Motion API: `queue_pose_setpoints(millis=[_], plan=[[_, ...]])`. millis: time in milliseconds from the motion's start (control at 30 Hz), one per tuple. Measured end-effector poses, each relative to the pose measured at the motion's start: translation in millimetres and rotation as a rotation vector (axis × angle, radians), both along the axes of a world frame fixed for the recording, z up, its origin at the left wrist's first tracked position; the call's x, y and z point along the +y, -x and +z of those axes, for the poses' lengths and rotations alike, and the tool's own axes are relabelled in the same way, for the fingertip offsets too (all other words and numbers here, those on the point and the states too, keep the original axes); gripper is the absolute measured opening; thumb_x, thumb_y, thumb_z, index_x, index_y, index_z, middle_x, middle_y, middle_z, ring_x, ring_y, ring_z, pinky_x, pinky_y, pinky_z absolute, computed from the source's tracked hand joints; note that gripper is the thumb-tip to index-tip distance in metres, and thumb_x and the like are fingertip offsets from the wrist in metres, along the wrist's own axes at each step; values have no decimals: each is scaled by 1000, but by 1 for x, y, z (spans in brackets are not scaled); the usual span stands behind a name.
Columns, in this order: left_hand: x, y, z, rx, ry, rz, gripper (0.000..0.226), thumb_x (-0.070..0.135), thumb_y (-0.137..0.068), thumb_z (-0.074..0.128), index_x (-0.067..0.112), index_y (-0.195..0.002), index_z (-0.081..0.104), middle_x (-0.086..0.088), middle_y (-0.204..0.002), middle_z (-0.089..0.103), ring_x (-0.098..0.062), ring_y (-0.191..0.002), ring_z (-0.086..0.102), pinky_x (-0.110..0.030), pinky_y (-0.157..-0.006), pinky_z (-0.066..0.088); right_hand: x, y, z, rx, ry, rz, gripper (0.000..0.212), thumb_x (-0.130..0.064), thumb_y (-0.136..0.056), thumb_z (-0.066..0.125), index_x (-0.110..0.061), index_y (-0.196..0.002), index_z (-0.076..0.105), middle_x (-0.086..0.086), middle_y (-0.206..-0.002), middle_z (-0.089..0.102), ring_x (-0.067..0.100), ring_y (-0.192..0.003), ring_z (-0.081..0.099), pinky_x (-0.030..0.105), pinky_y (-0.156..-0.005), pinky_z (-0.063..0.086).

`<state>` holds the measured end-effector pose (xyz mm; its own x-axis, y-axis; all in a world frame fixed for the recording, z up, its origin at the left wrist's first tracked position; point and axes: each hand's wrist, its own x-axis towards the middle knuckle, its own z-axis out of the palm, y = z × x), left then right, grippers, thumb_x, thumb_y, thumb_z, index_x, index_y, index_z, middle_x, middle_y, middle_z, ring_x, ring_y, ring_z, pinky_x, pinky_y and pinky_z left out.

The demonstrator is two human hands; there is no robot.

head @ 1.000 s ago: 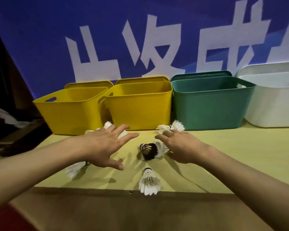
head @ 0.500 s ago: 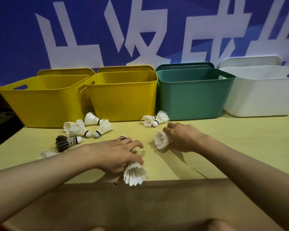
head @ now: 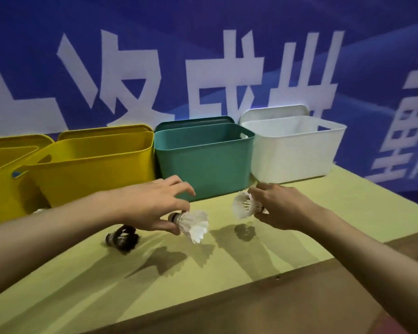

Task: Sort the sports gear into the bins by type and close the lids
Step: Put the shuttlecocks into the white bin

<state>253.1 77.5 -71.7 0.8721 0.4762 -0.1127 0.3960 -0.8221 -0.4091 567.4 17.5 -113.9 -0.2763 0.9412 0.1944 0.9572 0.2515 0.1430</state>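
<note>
1. A white shuttlecock (head: 194, 225) is pinched at its cork end between thumb and fingertips of the left hand (head: 152, 208), with the feather skirt pointing away to the right; held by the cork, the fragile feathers are probably spared from crushing.
2. A 2nd white shuttlecock (head: 243, 205) is gripped by the right hand (head: 279, 206), the fingers curled round its base and the skirt fanned out to the left of the grip.
3. Both shuttlecocks are carried clear of the table (head: 323, 225), as their shadows beneath the grips suggest, which fits a transfer toward a bin.
4. A black shuttlecock (head: 122, 237) lies on the table just below and left of the left grip, untouched; it may be meant for a different bin.
5. Beyond the grips 4 open bins stand in a row: the green bin (head: 203, 160) straight behind the left grip, the white bin (head: 292, 153) behind the right grip, and 2 yellow bins (head: 89, 169) further left.
6. A lid is propped behind each bin, so closing is judged not yet begun.
</note>
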Motion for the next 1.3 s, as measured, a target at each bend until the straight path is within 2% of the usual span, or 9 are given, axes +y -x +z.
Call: queue_pose_setpoints(millis=[200,400,567,700,800,967,1033,1167,1300], plan=[[42,-63,44,9,-95,-28,41,69,-92,51,35,-116,57,7,-154,30,-16,-139,25,-38,-111,41,9,-53,40,-70,-15,-86,43,-41,-94,64,-27,-132,49,-4,-115,60,19,-94,63,31,-68,50],[90,-98,87,-15,-163,-5,45,68,-92,52,35,-122,59,8,-149,37,-14,-133,28,-30,-104,41,93,-89,141,-77,-292,-170,63,-34,-94,68,-21,-147,37,9,-130,61,27,-100,66,33,-66,52],[114,-129,100,-77,-143,25,50,68,-90,55,34,-126,61,10,-147,40,-13,-133,29,-30,-102,45,128,-119,150,-3,-112,-355,103,-48,-85,77,-23,-161,12,13,-152,46,36,-128,54,47,-95,52],[129,-172,119,-113,-144,2,43,67,-89,59,36,-119,62,13,-135,44,-13,-120,36,-34,-94,49,88,-136,109,-10,-321,-293,70,-52,-95,61,-30,-154,31,4,-145,53,26,-119,60,38,-80,55],[147,-230,136,-166,-162,12,42,64,-87,65,30,-112,64,7,-126,51,-17,-111,41,-44,-86,53,62,-141,92,-134,-293,-266,57,-52,-96,58,-31,-146,43,0,-135,58,25,-115,61,40,-84,57],[165,-306,141,-233,-154,210,63,60,-85,71,15,-128,60,-11,-136,51,-36,-124,45,-54,-104,44,38,-129,96,-267,-241,-268,57,-53,-95,60,-26,-143,47,3,-133,58,25,-113,61,42,-86,57],[156,-300,132,-237,-137,194,60,55,-89,70,21,-137,57,-8,-140,51,-33,-125,45,-53,-105,45,32,-120,98,-300,-252,-232,63,-56,-94,60,-27,-147,42,4,-138,56,28,-118,59,43,-90,55],[105,-213,120,-207,-132,139,45,50,-95,61,30,-135,58,1,-134,52,-23,-120,47,-40,-88,49,26,-83,95,-271,-278,-114,70,-62,-93,57,-31,-151,33,3,-143,53,27,-123,55,41,-93,51],[47,-77,96,-82,-144,250,43,57,-96,54,38,-134,54,8,-139,48,-17,-125,44,-39,-97,50,28,-22,81,-240,-250,30,68,-63,-93,56,-33,-149,34,2,-142,55,27,-123,57,43,-97,52]])
